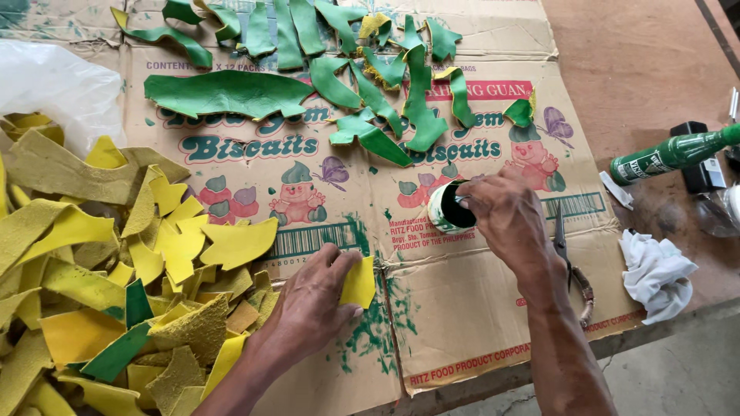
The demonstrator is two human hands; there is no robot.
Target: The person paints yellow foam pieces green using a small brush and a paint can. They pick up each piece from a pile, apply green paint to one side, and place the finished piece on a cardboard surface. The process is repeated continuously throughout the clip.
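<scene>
**Here: one hand on a yellow piece, the other at the paint tin**

Right now I see my left hand (312, 296) lying flat on the cardboard sheet (462, 323), fingers spread loosely and pressing down a small yellow piece (360, 282) that pokes out past the fingertips. The hand is not closed around it; it pins it against the cardboard, just above a patch of green smears (374, 331).

My right hand (505, 219) is curled at the mouth of a small tin (445, 208) with a dark inside and green-stained rim, which stands tilted on the cardboard. The fingers are bent and pinched together there; I cannot tell what, if anything, they grip.

To my left, a heap of yellow scraps (116, 262) covers the sheet, with a few green-sided bits among them. At the far side, green painted pieces (324, 69) lie spread out, apart from each other in places and overlapping in others; the largest is a long leaf-like shape (227, 94).

Just beside the right wrist lies a pair of scissors (563, 243). Further right on the brown surface (640, 69) are a crumpled white rag (655, 270) and a green bottle (671, 154) lying on its side. A clear plastic bag (54, 85) sits at the far left.
</scene>
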